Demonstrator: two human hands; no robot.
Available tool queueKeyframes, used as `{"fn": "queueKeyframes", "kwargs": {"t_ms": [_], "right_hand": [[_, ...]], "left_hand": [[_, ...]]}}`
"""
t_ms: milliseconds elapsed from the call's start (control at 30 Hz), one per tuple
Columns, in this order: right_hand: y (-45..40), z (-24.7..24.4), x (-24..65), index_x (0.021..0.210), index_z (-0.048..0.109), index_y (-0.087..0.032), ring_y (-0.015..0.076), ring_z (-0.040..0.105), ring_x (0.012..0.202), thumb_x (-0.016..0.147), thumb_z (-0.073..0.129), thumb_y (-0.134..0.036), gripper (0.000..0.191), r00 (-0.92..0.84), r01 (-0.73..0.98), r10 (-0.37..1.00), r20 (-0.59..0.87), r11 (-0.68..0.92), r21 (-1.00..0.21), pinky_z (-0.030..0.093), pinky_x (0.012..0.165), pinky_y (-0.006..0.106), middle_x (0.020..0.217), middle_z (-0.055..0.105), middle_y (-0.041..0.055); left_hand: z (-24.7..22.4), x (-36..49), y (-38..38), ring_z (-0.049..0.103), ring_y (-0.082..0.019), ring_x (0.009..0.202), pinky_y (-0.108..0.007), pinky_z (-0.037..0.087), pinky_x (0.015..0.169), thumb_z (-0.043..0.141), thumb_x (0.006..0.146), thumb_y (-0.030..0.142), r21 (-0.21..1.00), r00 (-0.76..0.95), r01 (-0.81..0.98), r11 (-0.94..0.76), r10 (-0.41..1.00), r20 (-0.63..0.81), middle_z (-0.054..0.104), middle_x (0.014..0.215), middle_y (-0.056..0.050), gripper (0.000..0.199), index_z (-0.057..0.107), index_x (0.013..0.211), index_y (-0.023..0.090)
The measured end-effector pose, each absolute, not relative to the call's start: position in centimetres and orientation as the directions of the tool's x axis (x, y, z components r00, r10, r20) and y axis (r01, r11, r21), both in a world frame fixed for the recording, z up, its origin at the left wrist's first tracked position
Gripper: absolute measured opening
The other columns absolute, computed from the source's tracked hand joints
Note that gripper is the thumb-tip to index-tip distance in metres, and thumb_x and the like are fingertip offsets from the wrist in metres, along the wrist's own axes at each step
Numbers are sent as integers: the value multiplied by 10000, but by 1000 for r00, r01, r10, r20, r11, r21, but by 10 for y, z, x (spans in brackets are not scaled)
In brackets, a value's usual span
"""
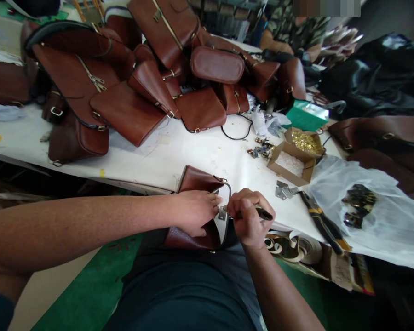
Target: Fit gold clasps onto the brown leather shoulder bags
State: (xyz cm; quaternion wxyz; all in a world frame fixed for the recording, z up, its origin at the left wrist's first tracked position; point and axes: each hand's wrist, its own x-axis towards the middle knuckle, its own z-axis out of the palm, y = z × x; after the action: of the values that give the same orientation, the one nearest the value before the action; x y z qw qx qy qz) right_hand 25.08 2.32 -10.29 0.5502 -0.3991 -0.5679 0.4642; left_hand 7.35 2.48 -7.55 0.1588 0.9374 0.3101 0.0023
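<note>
The right hand [250, 216] grips a tool [265, 214], the left hand [197, 209] flat on a brown bag [197, 178], a metal plate [222, 213] between them.

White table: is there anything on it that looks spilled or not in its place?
Somewhat: small metal pieces lie loose beside the cardboard boxes, as if spilled, and the pliers reach the edge of the white table, perhaps easily knocked off.
</note>
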Motion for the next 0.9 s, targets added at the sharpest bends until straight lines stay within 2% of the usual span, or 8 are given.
{"fn": "queueKeyframes", "kwargs": {"t_ms": [267,367,467,533,633,733,800,900], "right_hand": [[1,-99,282,668,505,-254,177,510,585,960,629,-485,393,-1,177,990,138,136,-975,438,609,334,614,550,-4],[-32,-112,296,690,552,-237,166,482,544,921,681,-555,414,117,256,989,-90,-117,-960,404,554,307,566,531,-20],[-63,-139,292,806,617,-209,154,465,511,795,773,-634,452,45,178,915,-400,-401,-898,377,484,279,577,548,-32],[-73,-152,286,860,628,-196,142,447,500,758,789,-639,483,-18,84,873,-487,-484,-871,366,466,265,587,546,-41],[-64,-144,292,853,635,-185,121,431,537,762,803,-565,426,-97,57,912,-398,-394,-917,359,504,246,621,539,-47],[-33,-102,322,825,672,-172,122,469,625,814,773,-471,316,-341,226,911,-233,-161,-961,380,582,240,706,577,-29],[-6,-65,344,837,701,-172,122,481,636,846,736,-423,253,-522,399,821,-231,-5,-917,365,583,235,709,590,-32],[31,-13,357,922,754,-186,125,514,646,849,717,-363,196,-696,600,625,-353,237,-765,370,597,232,733,651,-33]], "left_hand": [[-68,75,22,541,-376,1398,-451,417,1188,718,830,439,250,825,565,-786,537,-177,544,1535,-261,686,621,1366,21],[-65,76,21,527,-376,1414,-442,408,1193,714,842,447,238,820,571,-786,530,-216,528,1547,-267,668,638,1350,19],[-67,76,20,540,-353,1398,-409,385,1200,723,842,449,245,821,571,-784,534,-203,567,1515,-243,635,656,1324,41],[-66,77,17,537,-348,1396,-400,385,1183,730,844,494,229,821,571,-788,544,-175,582,1504,-225,653,656,1325,59],[-53,78,12,613,-330,1281,-414,434,1070,676,881,639,209,805,591,-779,588,-82,690,1362,-177,643,696,1255,117],[-30,79,6,692,-283,1020,-431,432,932,525,988,657,188,729,660,-727,681,72,780,1028,-105,537,758,1054,178],[-19,80,3,683,-256,912,-427,412,885,514,1031,561,172,655,713,-680,733,185,764,889,-75,453,765,959,191],[-22,84,0,655,-292,1026,-424,415,896,704,935,449,210,541,769,-604,790,288,756,1039,-103,326,758,1113,181]]}}
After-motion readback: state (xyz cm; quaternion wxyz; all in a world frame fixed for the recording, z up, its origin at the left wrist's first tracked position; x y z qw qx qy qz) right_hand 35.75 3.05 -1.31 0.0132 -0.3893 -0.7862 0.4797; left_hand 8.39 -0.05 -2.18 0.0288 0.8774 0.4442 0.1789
